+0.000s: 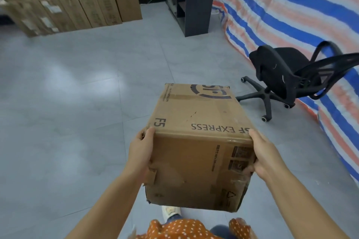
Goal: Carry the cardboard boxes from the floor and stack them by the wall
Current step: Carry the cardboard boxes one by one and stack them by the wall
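Both bare arms stretched forward, left hand (140, 151) flat against the left side of the cardboard box (198, 141), right hand (261, 153) clasping the right side — thumbs at the top edge, fingers wrapped around.

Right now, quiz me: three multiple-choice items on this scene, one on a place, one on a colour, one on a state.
1. Where is the chair?
A. beside the striped tarp
B. against the stacked boxes
C. under the shelf unit

2. What colour is the chair?
A. red
B. black
C. white

3. What state is the box in?
A. lying on the floor
B. held off the floor by both hands
C. stacked by the wall

Answers:
1 A: it stands next to the tarp.
2 B: seat, back and base are black.
3 B: left hand and right hand clasp its sides.
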